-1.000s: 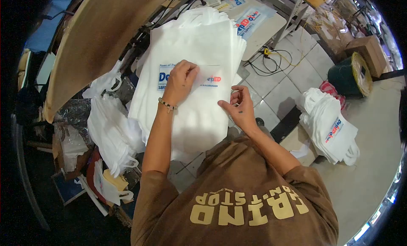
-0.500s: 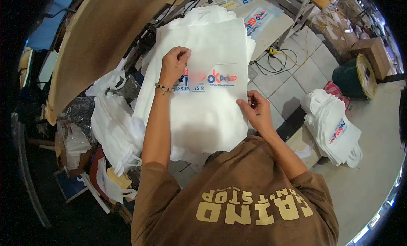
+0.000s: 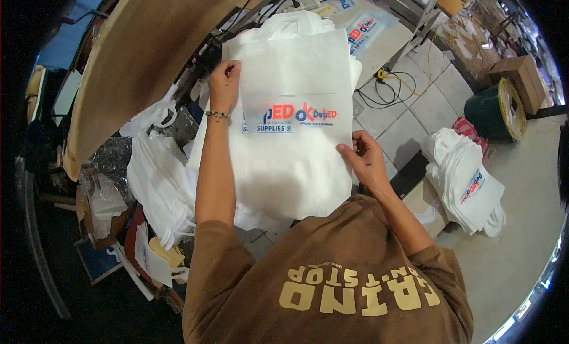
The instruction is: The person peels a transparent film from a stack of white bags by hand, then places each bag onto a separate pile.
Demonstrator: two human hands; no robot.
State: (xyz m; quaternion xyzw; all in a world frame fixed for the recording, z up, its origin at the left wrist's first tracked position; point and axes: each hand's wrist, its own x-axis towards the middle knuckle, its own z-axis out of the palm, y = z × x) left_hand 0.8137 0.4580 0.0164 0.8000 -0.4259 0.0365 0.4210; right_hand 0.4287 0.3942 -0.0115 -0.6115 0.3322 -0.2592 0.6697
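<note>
A white fabric bag [image 3: 296,178] lies on top of a thick stack of white bags [image 3: 290,25] in front of me. Across its middle sits a clear film [image 3: 268,120] with red and blue lettering; a thin line marks the film's upper edge. My left hand [image 3: 224,86], a beaded bracelet at its wrist, pinches the bag's upper left edge. On the right side, my right hand [image 3: 368,159] holds the bag's edge, thumb on top and fingers curled. Some of the fingertips are hidden.
More white bags hang in a bundle [image 3: 160,184] at left, below a curved wooden board [image 3: 136,65]. A bundle of printed bags [image 3: 465,184] lies at right near a green roll [image 3: 495,110]. Printed films [image 3: 367,33] rest on the far table. Cables [image 3: 388,86] cross the tiled floor.
My left hand has moved left and up, off the printed film to the bag's edge, uncovering more lettering. My right hand stays at the right edge.
</note>
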